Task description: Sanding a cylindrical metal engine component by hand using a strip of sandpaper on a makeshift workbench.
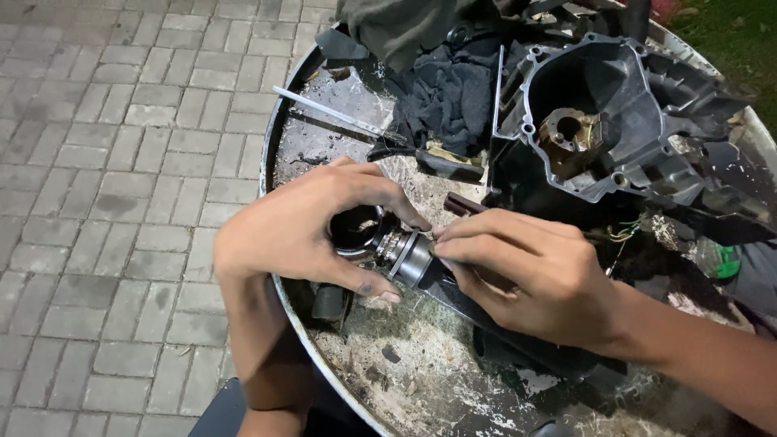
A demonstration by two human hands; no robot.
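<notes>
The left hand (295, 231) grips a cylindrical metal part (387, 244) while the right hand (530, 271) pinches its end, with an engine casing (603, 121) just beyond the grip.

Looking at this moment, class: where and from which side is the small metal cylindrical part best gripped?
Probably around the wide dark cup end of the cylindrical part, from the left, as the left hand does: it lies sideways, cup leftward, and the right hand occupies the narrower ringed end.

One head-worn camera looks steeply down and close on the round worktop (453, 380), with brick paving (121, 162) at left.
</notes>
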